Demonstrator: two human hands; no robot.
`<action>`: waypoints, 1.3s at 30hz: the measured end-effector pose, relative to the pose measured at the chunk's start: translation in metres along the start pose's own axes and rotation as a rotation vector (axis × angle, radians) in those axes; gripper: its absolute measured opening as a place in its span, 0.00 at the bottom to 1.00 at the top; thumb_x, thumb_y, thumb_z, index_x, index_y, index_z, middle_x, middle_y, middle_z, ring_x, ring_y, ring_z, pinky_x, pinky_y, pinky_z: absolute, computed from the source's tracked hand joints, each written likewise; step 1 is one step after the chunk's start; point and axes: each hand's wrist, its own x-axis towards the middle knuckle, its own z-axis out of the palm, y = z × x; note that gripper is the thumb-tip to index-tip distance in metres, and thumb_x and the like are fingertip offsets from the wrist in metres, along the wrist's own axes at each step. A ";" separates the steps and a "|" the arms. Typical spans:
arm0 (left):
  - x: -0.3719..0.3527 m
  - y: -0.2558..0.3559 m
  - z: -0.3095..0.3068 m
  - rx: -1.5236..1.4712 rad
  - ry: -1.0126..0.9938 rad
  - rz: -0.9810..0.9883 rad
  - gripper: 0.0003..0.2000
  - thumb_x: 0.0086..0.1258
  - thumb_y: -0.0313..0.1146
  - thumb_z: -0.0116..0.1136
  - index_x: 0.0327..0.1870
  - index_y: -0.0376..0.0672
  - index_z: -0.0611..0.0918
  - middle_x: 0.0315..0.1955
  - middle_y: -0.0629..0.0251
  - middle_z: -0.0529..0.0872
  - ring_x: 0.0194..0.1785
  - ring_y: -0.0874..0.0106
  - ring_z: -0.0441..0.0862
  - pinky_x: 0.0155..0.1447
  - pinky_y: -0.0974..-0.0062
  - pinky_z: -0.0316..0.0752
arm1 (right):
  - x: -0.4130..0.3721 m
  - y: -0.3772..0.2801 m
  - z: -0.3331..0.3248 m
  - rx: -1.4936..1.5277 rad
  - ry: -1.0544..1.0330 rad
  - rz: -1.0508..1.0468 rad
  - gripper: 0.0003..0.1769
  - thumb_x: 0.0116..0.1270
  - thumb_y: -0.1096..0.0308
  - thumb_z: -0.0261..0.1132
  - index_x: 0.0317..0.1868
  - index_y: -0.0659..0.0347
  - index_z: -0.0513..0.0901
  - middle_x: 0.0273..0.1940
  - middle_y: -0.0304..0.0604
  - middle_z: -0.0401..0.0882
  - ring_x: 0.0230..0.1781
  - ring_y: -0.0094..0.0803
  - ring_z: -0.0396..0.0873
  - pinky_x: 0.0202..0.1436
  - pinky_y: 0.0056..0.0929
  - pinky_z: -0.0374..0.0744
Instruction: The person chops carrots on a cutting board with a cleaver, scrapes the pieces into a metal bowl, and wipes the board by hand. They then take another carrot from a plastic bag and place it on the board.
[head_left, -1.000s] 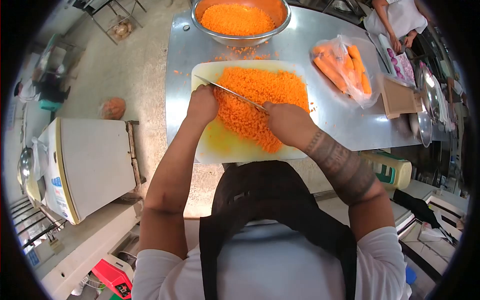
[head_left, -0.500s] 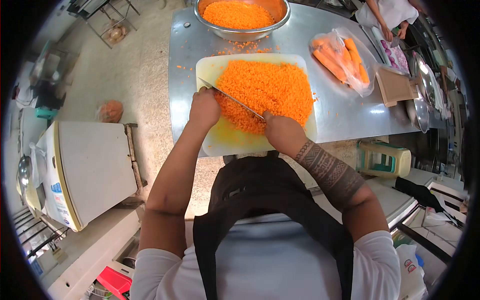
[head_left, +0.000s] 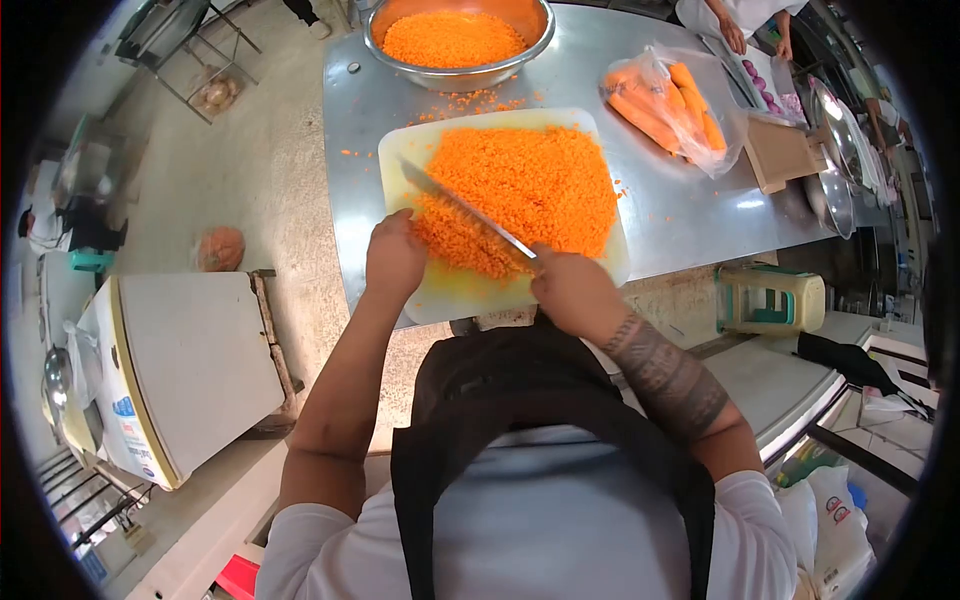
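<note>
My right hand is closed round the handle of a large kitchen knife. The blade slants up and left over a heap of finely chopped carrot on a white cutting board. Against the heap's lower left side, at the board's left edge, rests my left hand; it is off the blade, its fingers partly hidden but seemingly loose, with nothing seen in them. Yellow-orange stains mark the near part of the board.
A steel bowl of chopped carrot stands beyond the board. Whole carrots lie in a clear plastic bag to the right, near a brown tray. A co-worker's hands are near purple onions. A white chest stands at left.
My left hand has come off the front of the blade and moved slightly down and left. The knife's blade now lies tilted over the carrot, and the whole view has shifted slightly.
</note>
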 end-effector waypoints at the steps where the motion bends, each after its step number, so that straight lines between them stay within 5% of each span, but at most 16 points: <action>1: 0.000 -0.003 0.002 0.029 0.059 0.021 0.19 0.73 0.28 0.57 0.62 0.31 0.82 0.63 0.40 0.81 0.67 0.45 0.76 0.73 0.52 0.71 | -0.004 0.003 -0.020 -0.014 0.019 0.033 0.17 0.70 0.67 0.60 0.57 0.64 0.79 0.34 0.59 0.86 0.37 0.60 0.86 0.44 0.58 0.82; 6: 0.042 -0.018 0.034 0.134 0.324 0.163 0.29 0.82 0.42 0.56 0.76 0.29 0.71 0.75 0.36 0.70 0.82 0.44 0.62 0.84 0.51 0.56 | 0.004 0.086 -0.089 -0.164 0.157 0.221 0.18 0.69 0.68 0.61 0.58 0.62 0.82 0.35 0.63 0.85 0.38 0.60 0.86 0.45 0.57 0.82; 9: 0.090 0.007 0.046 0.196 0.187 0.043 0.35 0.84 0.49 0.51 0.80 0.29 0.64 0.81 0.38 0.62 0.87 0.48 0.53 0.88 0.52 0.43 | 0.025 0.152 -0.105 -0.236 0.183 0.230 0.18 0.69 0.69 0.61 0.57 0.62 0.82 0.36 0.62 0.86 0.39 0.60 0.86 0.46 0.57 0.83; 12: 0.122 0.025 0.062 0.019 0.080 0.125 0.36 0.85 0.53 0.47 0.80 0.28 0.63 0.81 0.41 0.62 0.87 0.51 0.52 0.89 0.53 0.37 | 0.054 0.190 -0.102 -0.295 0.147 0.193 0.20 0.69 0.69 0.61 0.60 0.65 0.81 0.36 0.62 0.87 0.39 0.61 0.87 0.46 0.58 0.83; 16: 0.140 0.043 0.061 -0.076 -0.030 0.206 0.30 0.86 0.46 0.48 0.78 0.30 0.68 0.77 0.41 0.70 0.84 0.50 0.60 0.87 0.54 0.52 | 0.098 0.174 -0.086 -0.333 0.040 0.105 0.16 0.70 0.68 0.59 0.57 0.59 0.81 0.38 0.56 0.88 0.41 0.56 0.88 0.46 0.56 0.83; 22: 0.169 0.058 0.046 0.319 0.043 0.203 0.14 0.74 0.29 0.51 0.53 0.33 0.85 0.54 0.42 0.86 0.59 0.46 0.83 0.65 0.52 0.78 | 0.134 0.095 -0.100 -0.383 -0.224 -0.049 0.16 0.72 0.68 0.58 0.57 0.60 0.82 0.38 0.54 0.88 0.43 0.53 0.88 0.45 0.53 0.84; 28: 0.154 0.061 0.033 0.448 -0.154 -0.055 0.14 0.71 0.27 0.52 0.51 0.34 0.86 0.52 0.42 0.86 0.56 0.47 0.85 0.63 0.54 0.80 | 0.118 0.087 -0.066 -0.198 -0.140 -0.220 0.14 0.74 0.70 0.56 0.54 0.63 0.82 0.38 0.56 0.88 0.43 0.55 0.88 0.46 0.54 0.84; 30: 0.147 0.058 0.031 0.423 -0.119 -0.025 0.14 0.69 0.28 0.55 0.50 0.31 0.85 0.50 0.41 0.86 0.54 0.46 0.86 0.61 0.54 0.82 | 0.116 0.074 -0.067 -0.202 -0.254 -0.050 0.15 0.75 0.69 0.55 0.56 0.62 0.81 0.38 0.55 0.88 0.43 0.55 0.88 0.46 0.54 0.84; 36: 0.125 0.050 0.018 0.348 -0.094 -0.103 0.13 0.70 0.30 0.57 0.50 0.32 0.85 0.52 0.42 0.85 0.55 0.46 0.85 0.62 0.52 0.81 | 0.092 0.046 -0.095 -0.190 -0.245 -0.128 0.14 0.75 0.69 0.55 0.55 0.62 0.81 0.37 0.57 0.88 0.41 0.55 0.88 0.44 0.55 0.84; 39: 0.115 0.046 0.016 0.354 -0.096 -0.129 0.14 0.70 0.31 0.57 0.51 0.32 0.85 0.53 0.42 0.84 0.57 0.46 0.85 0.63 0.52 0.81 | 0.098 0.048 -0.049 -0.185 -0.221 -0.133 0.14 0.75 0.70 0.55 0.55 0.63 0.81 0.37 0.57 0.88 0.40 0.55 0.88 0.43 0.54 0.84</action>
